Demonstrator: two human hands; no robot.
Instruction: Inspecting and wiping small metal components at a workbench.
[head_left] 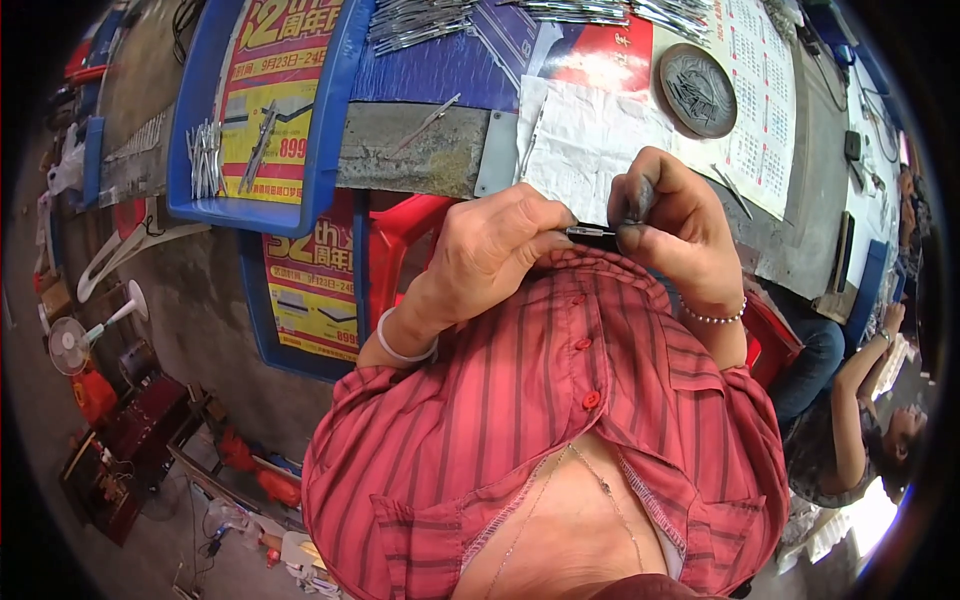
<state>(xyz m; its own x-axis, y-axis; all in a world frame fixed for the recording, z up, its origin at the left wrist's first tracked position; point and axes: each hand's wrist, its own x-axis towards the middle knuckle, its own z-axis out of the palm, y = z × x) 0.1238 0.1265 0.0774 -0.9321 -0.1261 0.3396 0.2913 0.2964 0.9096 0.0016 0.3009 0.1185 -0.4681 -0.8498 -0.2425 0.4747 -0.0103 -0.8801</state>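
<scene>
Close to my chest, at the bench's near edge, a slim silvery metal piece (590, 231) spans the gap between my hands. My left hand (495, 240) pinches its left end between thumb and fingertips. The fingers of my right hand (685, 225) are curled, with dark-stained tips closed on the other end. Both hands hide much of the piece, so its exact kind cannot be made out. Just beyond them lies a crumpled white sheet (580, 150), with another thin metal piece (533, 135) along its left side. A round dark dish with a relief pattern (697, 92) sits farther right.
At left, a blue tray (335, 110) holds small bunches of slim metal pieces (205, 160). More lie in heaps (420, 25) along the far bench. A red stool (395, 235) stands under the bench edge. Another person (850, 430) sits at the right.
</scene>
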